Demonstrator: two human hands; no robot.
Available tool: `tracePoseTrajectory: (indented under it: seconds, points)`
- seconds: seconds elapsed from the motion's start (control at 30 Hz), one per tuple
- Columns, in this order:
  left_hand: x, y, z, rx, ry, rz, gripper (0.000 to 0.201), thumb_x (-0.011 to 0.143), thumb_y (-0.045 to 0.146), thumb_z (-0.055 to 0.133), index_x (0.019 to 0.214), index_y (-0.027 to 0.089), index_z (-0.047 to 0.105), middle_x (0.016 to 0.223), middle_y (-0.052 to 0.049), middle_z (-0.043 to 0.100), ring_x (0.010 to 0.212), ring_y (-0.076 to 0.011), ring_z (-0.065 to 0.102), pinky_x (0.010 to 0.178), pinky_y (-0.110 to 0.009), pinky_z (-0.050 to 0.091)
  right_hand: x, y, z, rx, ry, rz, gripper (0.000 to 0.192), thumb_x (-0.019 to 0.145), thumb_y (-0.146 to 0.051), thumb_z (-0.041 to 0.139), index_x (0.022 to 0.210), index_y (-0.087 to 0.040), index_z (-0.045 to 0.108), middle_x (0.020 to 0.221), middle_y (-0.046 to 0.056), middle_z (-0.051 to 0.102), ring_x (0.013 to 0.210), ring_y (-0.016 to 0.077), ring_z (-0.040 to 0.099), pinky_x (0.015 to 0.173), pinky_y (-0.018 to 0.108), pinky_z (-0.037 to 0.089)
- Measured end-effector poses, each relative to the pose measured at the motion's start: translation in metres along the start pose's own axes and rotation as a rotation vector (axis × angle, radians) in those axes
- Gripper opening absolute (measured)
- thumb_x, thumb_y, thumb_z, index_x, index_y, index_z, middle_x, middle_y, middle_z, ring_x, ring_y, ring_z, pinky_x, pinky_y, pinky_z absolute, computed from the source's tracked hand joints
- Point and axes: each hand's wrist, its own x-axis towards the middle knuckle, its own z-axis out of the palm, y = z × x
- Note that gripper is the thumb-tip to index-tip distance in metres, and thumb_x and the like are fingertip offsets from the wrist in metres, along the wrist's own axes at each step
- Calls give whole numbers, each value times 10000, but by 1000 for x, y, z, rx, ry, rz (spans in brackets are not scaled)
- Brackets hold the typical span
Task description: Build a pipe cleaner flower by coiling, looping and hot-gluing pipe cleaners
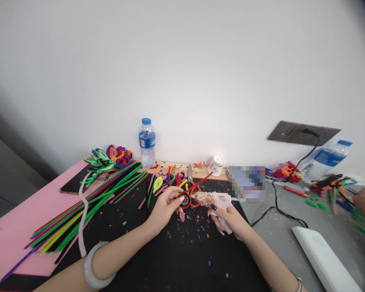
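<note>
Hands, glue gun, coil; white-lettered blue label

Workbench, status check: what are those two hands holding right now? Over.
Left hand pinching red-rimmed coil. Right hand gripping pale pink glue gun, tip close to coil. Small scraps scattered on black mat around both hands.

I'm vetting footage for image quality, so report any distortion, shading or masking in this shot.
Head view: wall brightest around the middle, greyer at far left; right-hand bottle slanted and stretched, likely by a wide lens; pixelated patch beside the paper cup; top right corner dark.
</note>
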Motion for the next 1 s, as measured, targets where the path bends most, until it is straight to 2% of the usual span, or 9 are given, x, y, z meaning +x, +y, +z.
tracePoseTrajectory:
  seconds: [0.4, 0.63, 1.0]
  points:
    - [1, 2, 0, -5, 45, 12, 277, 728, 313, 653, 916, 168, 512, 752, 9, 605, 503, -82, 534, 531, -215, 416, -2, -1, 0, -6, -29, 39, 406, 711, -534, 620, 735, -140, 527, 444, -75, 441, 299, 25, 318, 307, 166, 350]
    - [0, 5, 1, 17, 23, -3, 256, 727, 312, 646, 896, 169, 518, 723, 20, 595, 480, -83, 540, 514, -214, 409, -2, -2, 2, -18, 22, 24, 437, 702, -571, 605, 736, -141, 533, 444, -73, 440, 298, 25, 318, 305, 168, 338]
    - [2, -7, -3, 30, -57, 27, 249, 760, 305, 621, 938, 172, 507, 807, 3, 603, 454, -86, 581, 497, -224, 427, -1, -2, 1, -11, 12, 18, 439, 701, -571, 611, 734, -142, 525, 439, -77, 433, 297, 26, 313, 307, 172, 338]
